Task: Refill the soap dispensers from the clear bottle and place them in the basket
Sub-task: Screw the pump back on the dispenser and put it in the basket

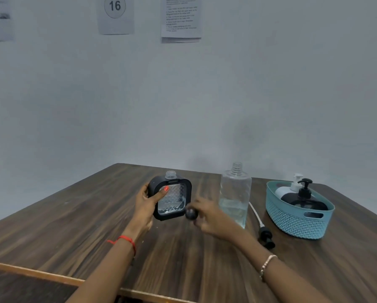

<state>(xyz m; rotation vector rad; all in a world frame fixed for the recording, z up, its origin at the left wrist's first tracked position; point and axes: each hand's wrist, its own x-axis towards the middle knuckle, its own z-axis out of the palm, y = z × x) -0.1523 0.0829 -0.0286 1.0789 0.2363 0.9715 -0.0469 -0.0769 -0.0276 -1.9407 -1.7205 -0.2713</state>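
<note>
The left hand [147, 207] grips one square black-framed soap dispenser with a clear quilted front panel [171, 196], holding it upright on the dark wood-grain table [73, 226]. The thumb lies across the front panel and the remaining fingers wrap behind the left edge. The dispenser's clear threaded neck is uncapped and faces up.

The right hand [211, 217] is just to the right of the dispenser's lower corner, fingers curled around one small round black cap [191, 213]. The hand is motion-blurred, so the exact finger placement cannot be told.

One tall clear plastic bottle [235, 195] stands upright immediately right of the right hand, uncapped, with liquid filling roughly its lower third.

One black pump head with a white dip tube [264, 231] lies on the table between the bottle and the basket, pump end nearest.

One teal perforated plastic basket [296, 221] sits at the right of the table. It contains two dispensers: one black pump dispenser [306, 199] at the near side and one white pump dispenser [289, 188] behind it.

Count: three dispensers in total, one in hand, two in the basket.
</note>
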